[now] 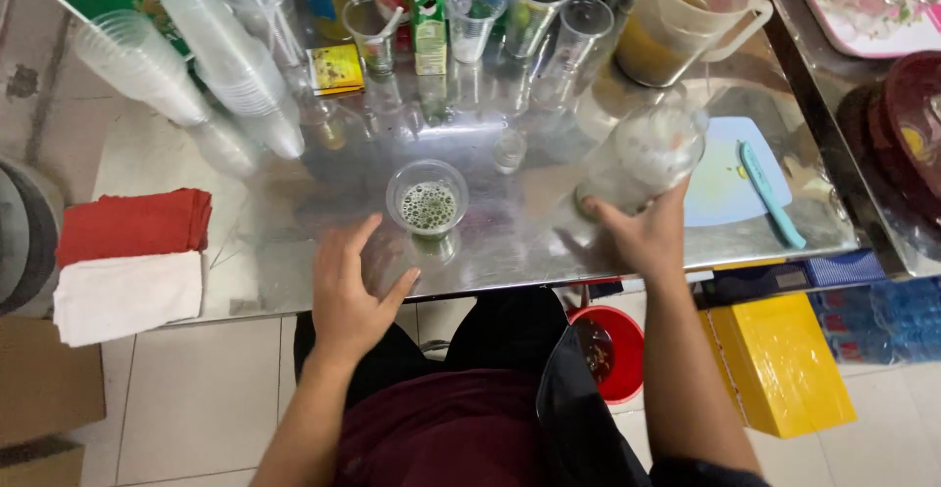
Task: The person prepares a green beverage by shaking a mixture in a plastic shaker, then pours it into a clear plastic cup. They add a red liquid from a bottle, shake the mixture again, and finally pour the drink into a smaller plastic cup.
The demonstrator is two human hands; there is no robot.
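**Two hands at a steel drinks counter**

Here, the right hand [642, 237] grips the base of a clear plastic shaker jar [642, 159], fingers wrapped round its lower end, holding it tilted with its mouth pointing up and away; the jar's inside looks cloudy and whitish. The left hand [351, 296] hovers open above the near edge of the steel counter [294, 232], fingers spread and holding nothing, just short of a small clear plastic cup [427, 198]. That cup stands upright near the middle of the counter and holds a shallow layer of foamy green liquid. Left of it, a red folded cloth [137, 224] lies above a white folded cloth [127, 296]. Stacks of clear disposable cups [235, 66] lean at the back left. A lidded plastic pitcher [686, 22] stands at the back right, and a teal knife [772, 196] rests on a pale blue cutting board [720, 188] just beside the jar.
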